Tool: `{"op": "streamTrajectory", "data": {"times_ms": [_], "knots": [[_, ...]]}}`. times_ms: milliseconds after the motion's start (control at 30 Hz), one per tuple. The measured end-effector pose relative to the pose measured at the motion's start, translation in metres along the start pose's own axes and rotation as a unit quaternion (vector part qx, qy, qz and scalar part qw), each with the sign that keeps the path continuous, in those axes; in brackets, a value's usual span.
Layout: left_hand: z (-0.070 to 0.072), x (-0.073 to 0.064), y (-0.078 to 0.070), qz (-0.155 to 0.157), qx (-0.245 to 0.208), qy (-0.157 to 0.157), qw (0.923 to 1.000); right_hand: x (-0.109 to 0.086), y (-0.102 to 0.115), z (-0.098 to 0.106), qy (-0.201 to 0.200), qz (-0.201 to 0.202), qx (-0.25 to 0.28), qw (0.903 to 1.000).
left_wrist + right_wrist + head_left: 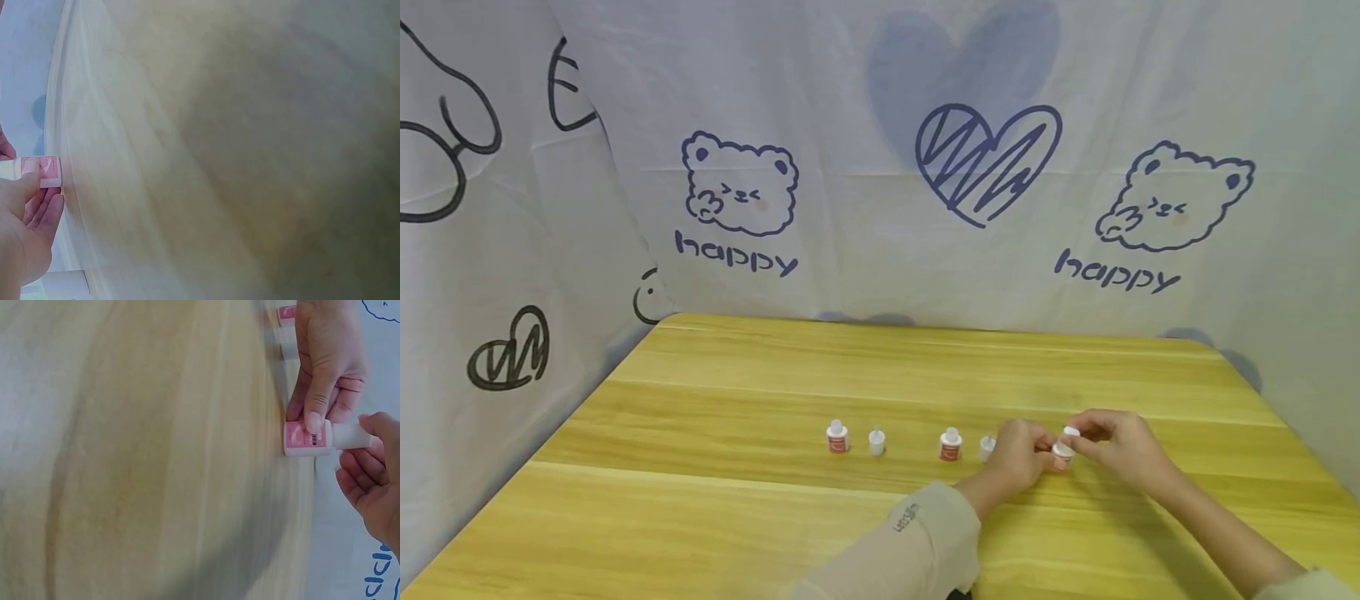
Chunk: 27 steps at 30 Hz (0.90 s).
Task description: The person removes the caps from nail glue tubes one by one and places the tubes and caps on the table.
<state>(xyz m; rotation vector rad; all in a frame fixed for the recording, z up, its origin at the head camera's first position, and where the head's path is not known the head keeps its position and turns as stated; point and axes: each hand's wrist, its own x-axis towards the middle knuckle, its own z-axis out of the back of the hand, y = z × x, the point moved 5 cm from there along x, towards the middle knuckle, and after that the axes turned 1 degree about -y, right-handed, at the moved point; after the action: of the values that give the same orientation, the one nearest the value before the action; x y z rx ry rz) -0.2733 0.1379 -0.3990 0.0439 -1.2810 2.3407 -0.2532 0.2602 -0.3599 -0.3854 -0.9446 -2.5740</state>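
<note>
Toward the right of the table, my left hand point(1018, 454) pinches a small white bottle with a pink label point(300, 449) between thumb and fingers. Its base is at the tabletop, as the right wrist view shows. The bottle's white cap point(350, 435) sits on top, and my right hand point(1126, 446) holds it between thumb and fingers. Beside my left hand, partly hidden by it, stands a loose white cap point(987, 450). Left of that is an uncapped bottle point(950, 447) with a pale nozzle.
Farther left stand another uncapped bottle point(837, 440) and another loose white cap point(877, 443) with a thin pin upward. All are in a rough row on the wood-grain table point(700, 417). A printed white cloth point(850, 200) hangs behind the table's back edge.
</note>
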Motion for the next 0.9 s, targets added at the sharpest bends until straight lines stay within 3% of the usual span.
{"op": "streamTrajectory", "data": {"times_ms": [133,367,900], "knots": [[0.0006,-0.0007,-0.0021,-0.009,0.021,-0.006,0.9997,-0.0024,-0.0028,-0.0002,-0.015,-0.030,0.004,0.9994],[0.0007,-0.0009,-0.0028,-0.009,0.049,-0.004,0.9988,-0.0039,-0.0029,0.0012,-0.040,-0.049,-0.006,0.9980],[0.0000,-0.0009,-0.0015,0.000,0.032,0.004,0.9995,-0.0032,-0.0018,0.0007,-0.021,-0.086,-0.009,0.9961]]}}
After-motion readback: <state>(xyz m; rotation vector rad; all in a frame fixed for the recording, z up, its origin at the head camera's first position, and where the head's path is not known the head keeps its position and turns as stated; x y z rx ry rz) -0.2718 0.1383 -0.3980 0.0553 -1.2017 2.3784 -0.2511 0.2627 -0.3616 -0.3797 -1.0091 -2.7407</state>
